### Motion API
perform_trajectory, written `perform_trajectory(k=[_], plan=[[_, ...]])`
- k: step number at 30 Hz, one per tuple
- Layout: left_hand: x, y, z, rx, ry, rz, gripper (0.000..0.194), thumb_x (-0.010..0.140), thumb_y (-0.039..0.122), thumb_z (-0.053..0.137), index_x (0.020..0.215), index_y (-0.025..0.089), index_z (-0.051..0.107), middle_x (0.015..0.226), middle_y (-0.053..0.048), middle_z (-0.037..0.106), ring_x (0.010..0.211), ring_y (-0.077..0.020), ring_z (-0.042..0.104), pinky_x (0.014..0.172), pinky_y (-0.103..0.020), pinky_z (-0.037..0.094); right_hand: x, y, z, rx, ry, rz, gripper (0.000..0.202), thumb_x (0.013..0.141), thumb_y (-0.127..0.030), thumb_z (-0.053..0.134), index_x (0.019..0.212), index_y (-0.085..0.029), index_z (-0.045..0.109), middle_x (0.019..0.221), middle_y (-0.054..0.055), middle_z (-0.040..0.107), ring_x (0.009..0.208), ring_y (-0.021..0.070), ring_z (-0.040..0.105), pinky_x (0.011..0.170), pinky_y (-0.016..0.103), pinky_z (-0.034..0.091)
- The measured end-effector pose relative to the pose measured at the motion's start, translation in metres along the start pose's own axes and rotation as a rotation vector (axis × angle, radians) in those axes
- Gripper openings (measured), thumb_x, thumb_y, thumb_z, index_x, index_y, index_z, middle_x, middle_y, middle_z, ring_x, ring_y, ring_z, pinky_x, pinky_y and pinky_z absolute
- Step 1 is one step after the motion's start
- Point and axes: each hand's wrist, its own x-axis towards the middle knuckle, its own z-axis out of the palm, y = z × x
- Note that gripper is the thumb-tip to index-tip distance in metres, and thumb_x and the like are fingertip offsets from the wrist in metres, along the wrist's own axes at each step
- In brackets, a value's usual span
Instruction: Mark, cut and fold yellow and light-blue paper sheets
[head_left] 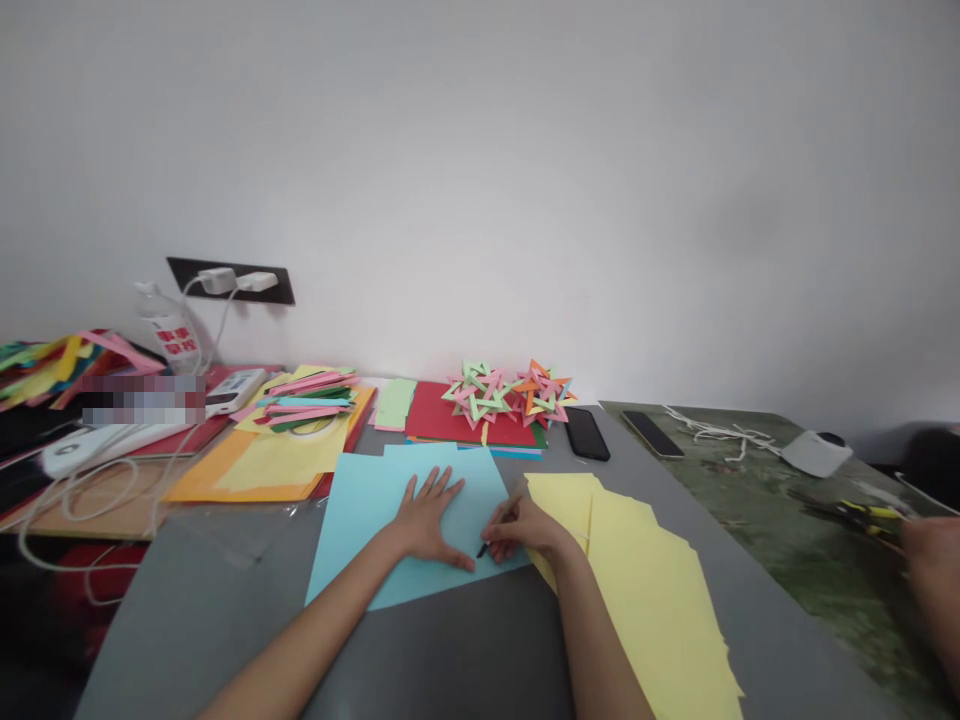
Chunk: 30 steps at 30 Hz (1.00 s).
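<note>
Light blue paper (352, 540) lies on the grey table (217, 600). My left hand (429, 520) rests flat on it with the fingers spread and nothing held. To its right, my right hand (514, 525) is closed around a dark pen (484, 549), whose tip is at the blue paper near my left thumb. Overlapping yellow sheets (652, 580) lie beneath and beside my right forearm.
Behind the blue paper are red paper (431, 410), folded paper stars (480, 393) and a black phone (587, 434). Paper strips (311, 400) and cables (82, 490) lie left. A green table (757, 500) stands right, with another person's hand (934, 560) near pliers (855, 515).
</note>
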Motion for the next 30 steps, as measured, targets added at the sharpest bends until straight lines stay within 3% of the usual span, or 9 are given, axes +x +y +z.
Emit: perform_trajectory(k=[7, 10, 13, 16, 20, 24, 26, 28, 30], plan=[[0.002, -0.002, 0.002, 0.004, -0.011, 0.006, 0.115, 0.040, 0.077, 0.052, 0.135, 0.026, 0.013, 0.145, -0.008, 0.003, 0.130, -0.0281, -0.006, 0.101, -0.053, -0.005, 0.003, 0.002, 0.003, 0.063, 0.106, -0.042, 0.037, 0.051, -0.041, 0.074, 0.063, -0.010, 0.060, 0.050, 0.005, 0.064, 0.044, 0.0125, 0.058, 0.046, 0.023, 0.047], [0.000, -0.001, 0.001, -0.018, 0.005, 0.016, 0.114, 0.040, 0.076, 0.052, 0.135, 0.026, 0.015, 0.145, -0.008, 0.005, 0.130, -0.0290, -0.006, 0.101, -0.053, -0.005, 0.008, 0.002, 0.001, 0.082, 0.305, -0.100, 0.037, 0.054, -0.047, 0.070, 0.062, -0.012, 0.058, 0.049, 0.004, 0.062, 0.043, 0.0129, 0.057, 0.043, 0.022, 0.044], [-0.004, -0.001, -0.001, -0.092, 0.058, 0.039, 0.114, 0.039, 0.074, 0.056, 0.135, 0.024, 0.019, 0.145, -0.010, 0.010, 0.131, -0.0293, -0.002, 0.102, -0.051, -0.004, 0.009, 0.001, -0.006, -0.009, 0.615, -0.094, 0.042, 0.067, -0.055, 0.053, 0.053, -0.016, 0.052, 0.046, 0.005, 0.058, 0.040, 0.0133, 0.053, 0.039, 0.024, 0.039], [-0.011, -0.008, -0.001, -0.261, 0.222, -0.023, 0.105, 0.045, 0.068, 0.060, 0.133, 0.023, 0.024, 0.143, -0.012, 0.018, 0.131, -0.0272, 0.007, 0.104, -0.047, 0.004, 0.002, 0.000, -0.017, -0.272, 0.866, 0.015, 0.046, 0.076, -0.055, 0.036, 0.049, -0.020, 0.047, 0.048, 0.007, 0.058, 0.044, 0.0159, 0.054, 0.042, 0.026, 0.037], [-0.036, -0.023, -0.001, -0.677, 0.666, -0.367, 0.076, 0.061, 0.057, 0.056, 0.122, 0.017, 0.038, 0.136, -0.015, 0.033, 0.127, -0.0253, 0.025, 0.103, -0.039, 0.018, -0.013, -0.001, -0.024, -0.638, 0.919, 0.241, 0.037, 0.072, -0.051, 0.043, 0.054, -0.020, 0.052, 0.062, 0.010, 0.064, 0.057, 0.0220, 0.059, 0.046, 0.028, 0.036], [-0.073, -0.024, -0.001, -1.076, 0.722, -0.532, 0.058, 0.065, 0.053, 0.055, 0.112, 0.020, 0.047, 0.127, -0.012, 0.045, 0.119, -0.0262, 0.039, 0.098, -0.038, 0.031, -0.018, -0.008, -0.017, -0.763, 0.993, 0.366, 0.030, 0.074, -0.046, 0.045, 0.066, -0.019, 0.056, 0.071, 0.014, 0.064, 0.067, 0.0278, 0.060, 0.051, 0.032, 0.037], [-0.089, -0.016, -0.001, -1.276, 0.725, -0.559, 0.050, 0.066, 0.050, 0.056, 0.108, 0.023, 0.051, 0.127, -0.009, 0.046, 0.121, -0.0242, 0.037, 0.099, -0.038, 0.029, -0.014, -0.015, -0.003, -0.781, 1.032, 0.274, 0.028, 0.076, -0.042, 0.044, 0.075, -0.018, 0.058, 0.075, 0.014, 0.063, 0.072, 0.0279, 0.060, 0.056, 0.035, 0.039], [-0.099, -0.008, -0.001, -1.438, 0.683, -0.557, 0.045, 0.068, 0.047, 0.056, 0.105, 0.023, 0.052, 0.129, -0.008, 0.045, 0.121, -0.0229, 0.037, 0.100, -0.039, 0.028, -0.008, -0.020, 0.019, -0.769, 0.976, 0.036, 0.027, 0.077, -0.041, 0.046, 0.083, -0.017, 0.058, 0.084, 0.013, 0.063, 0.080, 0.0259, 0.059, 0.066, 0.036, 0.042], [-0.103, -0.002, -0.002, -1.576, 0.655, -0.569, 0.041, 0.068, 0.044, 0.056, 0.103, 0.022, 0.053, 0.129, -0.009, 0.045, 0.119, -0.0226, 0.039, 0.099, -0.039, 0.030, -0.002, -0.022, 0.045, -0.714, 0.694, -0.275, 0.034, 0.071, -0.044, 0.055, 0.094, -0.019, 0.058, 0.101, 0.011, 0.060, 0.095, 0.0234, 0.055, 0.080, 0.034, 0.041]])
